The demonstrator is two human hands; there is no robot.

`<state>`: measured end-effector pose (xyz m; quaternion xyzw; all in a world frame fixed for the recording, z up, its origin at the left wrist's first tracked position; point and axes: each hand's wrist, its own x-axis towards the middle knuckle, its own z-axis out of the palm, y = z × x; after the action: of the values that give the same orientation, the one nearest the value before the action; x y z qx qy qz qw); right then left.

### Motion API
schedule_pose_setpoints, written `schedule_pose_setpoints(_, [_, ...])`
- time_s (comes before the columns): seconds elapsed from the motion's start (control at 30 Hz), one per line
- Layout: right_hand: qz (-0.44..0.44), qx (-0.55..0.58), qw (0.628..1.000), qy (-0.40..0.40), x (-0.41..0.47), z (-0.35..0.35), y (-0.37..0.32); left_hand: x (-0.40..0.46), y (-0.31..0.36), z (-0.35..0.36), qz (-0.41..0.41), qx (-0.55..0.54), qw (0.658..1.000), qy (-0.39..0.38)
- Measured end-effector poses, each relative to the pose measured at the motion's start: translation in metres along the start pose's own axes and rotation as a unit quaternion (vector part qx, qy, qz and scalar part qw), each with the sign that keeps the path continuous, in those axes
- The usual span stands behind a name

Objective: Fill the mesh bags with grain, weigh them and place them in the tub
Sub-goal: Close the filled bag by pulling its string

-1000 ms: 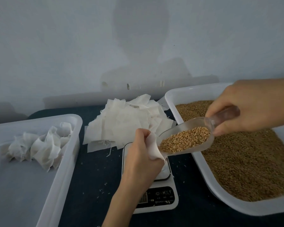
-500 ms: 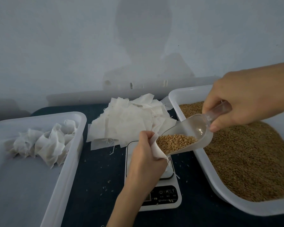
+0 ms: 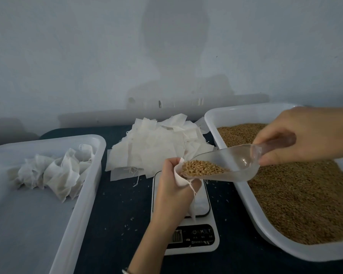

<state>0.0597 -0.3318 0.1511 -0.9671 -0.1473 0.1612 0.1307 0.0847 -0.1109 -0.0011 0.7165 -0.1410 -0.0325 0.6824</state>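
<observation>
Pouring grain into the held-open mesh bag

The left hand [image 3: 174, 196] pinches the mesh bag [image 3: 181, 176] open above the scale [image 3: 188, 218]; the right hand [image 3: 305, 135] grips the clear scoop [image 3: 222, 165], its lip at the bag's mouth. Best to tip slowly and keep the mouth wide — grain [image 3: 203, 168] spills easily. The tub [image 3: 48, 214] with filled bags sits left.

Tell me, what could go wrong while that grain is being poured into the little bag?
Grain could spill: the clear scoop tips its grain into a small mesh bag whose mouth the left hand holds open, and loose grains already dot the dark table. Spilled grain might land on the scale directly below and probably skew the weighing. The right hand could also tip too fast and overfill the bag.
</observation>
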Motion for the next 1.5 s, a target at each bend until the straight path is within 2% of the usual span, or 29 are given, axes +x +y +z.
schedule_pose_setpoints(0.13, [-0.014, 0.126, 0.990, 0.062, 0.002, 0.035, 0.021, 0.008, -0.002, -0.004, 0.012, -0.049, 0.998, 0.046])
schedule_pose_setpoints(0.23, [-0.015, 0.226, 0.968, 0.111, 0.004, 0.063, 0.031, 0.018, -0.008, -0.005, 0.034, -0.079, 0.994, 0.065])
schedule_pose_setpoints(0.3, [-0.010, 0.265, 0.950, 0.167, 0.005, 0.080, 0.035, 0.024, -0.018, -0.007, 0.033, -0.060, 0.995, 0.067])
schedule_pose_setpoints(0.47, [0.071, 0.293, 0.899, 0.319, 0.010, 0.105, 0.040, 0.025, -0.035, -0.015, 0.018, 0.035, 0.998, 0.040])
schedule_pose_setpoints(0.6, [0.112, 0.274, 0.877, 0.378, 0.009, 0.109, 0.046, 0.022, -0.032, -0.026, 0.059, 0.077, 0.995, -0.036])
schedule_pose_setpoints(0.77, [0.120, 0.266, 0.871, 0.396, 0.008, 0.113, 0.047, 0.016, -0.029, -0.036, 0.054, 0.084, 0.993, -0.063])
schedule_pose_setpoints(0.83, [0.123, 0.256, 0.875, 0.392, 0.009, 0.114, 0.047, 0.017, -0.030, -0.034, 0.037, 0.108, 0.993, -0.036])
schedule_pose_setpoints(0.93, [0.125, 0.248, 0.877, 0.392, 0.010, 0.114, 0.046, 0.023, -0.029, -0.021, -0.007, 0.074, 0.997, 0.036])
schedule_pose_setpoints(1.03, [0.133, 0.245, 0.875, 0.395, 0.010, 0.114, 0.046, 0.030, -0.026, -0.013, 0.020, 0.084, 0.995, 0.057])
schedule_pose_setpoints(1.1, [0.141, 0.242, 0.874, 0.398, 0.010, 0.115, 0.046, 0.034, -0.024, -0.011, 0.035, 0.084, 0.995, 0.040])
schedule_pose_setpoints(1.27, [0.147, 0.225, 0.881, 0.390, 0.010, 0.117, 0.046, 0.027, -0.034, -0.008, -0.003, 0.118, 0.993, 0.001])
schedule_pose_setpoints(1.4, [0.155, 0.220, 0.879, 0.393, 0.010, 0.117, 0.047, 0.013, -0.040, -0.023, 0.025, 0.108, 0.991, -0.068])
schedule_pose_setpoints(1.5, [0.149, 0.220, 0.882, 0.388, 0.010, 0.117, 0.046, 0.004, -0.033, -0.039, 0.059, 0.102, 0.989, -0.092])
